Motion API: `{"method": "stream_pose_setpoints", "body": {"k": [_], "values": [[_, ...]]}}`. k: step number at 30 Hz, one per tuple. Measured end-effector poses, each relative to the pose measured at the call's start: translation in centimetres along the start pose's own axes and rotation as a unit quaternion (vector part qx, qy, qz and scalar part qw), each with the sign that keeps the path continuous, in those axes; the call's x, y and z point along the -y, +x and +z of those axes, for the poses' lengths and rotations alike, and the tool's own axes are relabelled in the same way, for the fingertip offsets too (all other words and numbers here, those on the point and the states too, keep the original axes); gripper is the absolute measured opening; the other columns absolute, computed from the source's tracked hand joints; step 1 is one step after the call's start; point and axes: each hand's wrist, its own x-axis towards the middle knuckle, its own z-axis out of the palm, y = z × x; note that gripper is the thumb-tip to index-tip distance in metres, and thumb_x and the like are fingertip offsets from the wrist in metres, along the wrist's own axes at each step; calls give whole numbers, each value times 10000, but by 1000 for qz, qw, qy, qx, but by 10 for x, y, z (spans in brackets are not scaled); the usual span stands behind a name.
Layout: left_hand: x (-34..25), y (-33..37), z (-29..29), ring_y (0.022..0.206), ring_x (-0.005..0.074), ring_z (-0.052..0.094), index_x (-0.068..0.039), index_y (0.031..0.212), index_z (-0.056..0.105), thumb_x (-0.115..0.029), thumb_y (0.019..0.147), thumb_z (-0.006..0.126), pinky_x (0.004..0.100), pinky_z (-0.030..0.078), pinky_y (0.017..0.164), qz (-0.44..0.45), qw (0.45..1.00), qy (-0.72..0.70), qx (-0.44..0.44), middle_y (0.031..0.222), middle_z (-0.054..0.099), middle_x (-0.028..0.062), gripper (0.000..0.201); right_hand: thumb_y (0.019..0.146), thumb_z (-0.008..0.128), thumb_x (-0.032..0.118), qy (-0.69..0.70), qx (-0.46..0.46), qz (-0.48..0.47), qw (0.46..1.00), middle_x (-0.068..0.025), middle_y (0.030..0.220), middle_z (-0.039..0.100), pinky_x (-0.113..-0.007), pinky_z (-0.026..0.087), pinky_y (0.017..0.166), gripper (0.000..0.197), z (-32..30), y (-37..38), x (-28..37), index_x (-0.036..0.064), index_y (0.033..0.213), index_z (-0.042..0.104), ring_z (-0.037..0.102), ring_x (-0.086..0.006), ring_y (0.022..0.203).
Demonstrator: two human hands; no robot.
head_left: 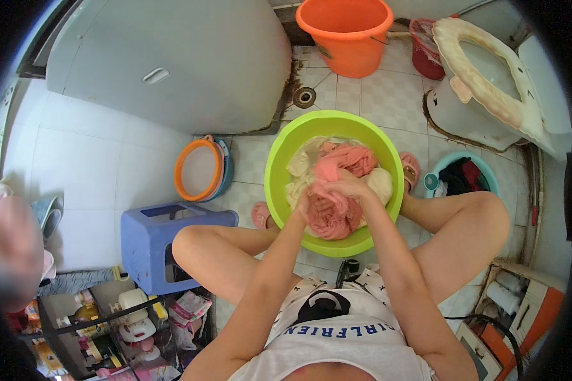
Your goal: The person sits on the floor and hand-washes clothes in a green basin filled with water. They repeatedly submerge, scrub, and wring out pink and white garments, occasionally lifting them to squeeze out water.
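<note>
Gripping a bunched pink cloth (pixel 334 209), the left hand (pixel 303 206) and the right hand (pixel 348 185) meet over a lime-green basin (pixel 276 152) that stands on the tiled floor (pixel 388 95) between the person's bare knees. The fingers of both hands are curled shut into the wet pink folds, left hand at the cloth's near left edge, right hand on top of it. The cloth lies in the middle of the basin, heaped over pale cream laundry (pixel 300 166) that fills the rest of the bowl. Pink slippers (pixel 261 214) show at either side of the basin's near rim. To the person's left stands a blue plastic stool (pixel 147 241), and beyond it an orange-rimmed basin (pixel 198 168) leans upright against the wall. To the right, just beside the knee, a teal basin (pixel 483 166) holds dark clothes. Farther off, a floor drain (pixel 304 97) sits in the tiles, a toilet (pixel 483 76) with a padded seat cover stands at the right, and an orange bucket (pixel 344 32) stands at the far wall.
</note>
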Motion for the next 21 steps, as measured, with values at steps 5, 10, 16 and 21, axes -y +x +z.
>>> {"method": "stream_pose_setpoints", "body": {"k": [5, 10, 16, 21], "values": [[-36, 5, 23, 1195, 332, 492, 6, 1340, 417, -377, 929, 399, 452, 385, 1035, 59, 998, -28, 23, 1308, 507, 171, 562, 766, 719, 171, -38, 169, -33, 984, -48, 1051, 630, -256, 463, 858, 475, 53, -36, 66, -24, 1177, 582, 572, -113, 976], [-39, -4, 22, 1210, 330, 484, 5, 1332, 421, -319, 896, 447, 468, 376, 1049, 141, 988, -59, 23, 1303, 511, 175, 544, 778, 760, 247, -38, 151, -11, 988, -59, 1077, 635, -256, 459, 873, 520, 47, -27, 58, -32, 1180, 583, 576, -118, 991], [-61, -52, 36, 1216, 319, 480, -6, 1333, 419, -271, 895, 481, 474, 380, 1049, 393, 911, -115, -52, 1313, 502, 170, 516, 806, 732, 197, 10, 32, 65, 997, -79, 1090, 644, -277, 482, 860, 461, -23, -10, 8, -28, 1178, 582, 595, -139, 982], [-85, -37, 50, 1194, 289, 492, -49, 1340, 416, -153, 931, 501, 445, 391, 1047, 396, 914, -71, -57, 1347, 472, 131, 430, 791, 726, 222, 4, -240, -141, 960, -120, 1115, 647, -338, 473, 901, 490, -67, 34, -42, 49, 1225, 579, 596, -196, 1034]]}}
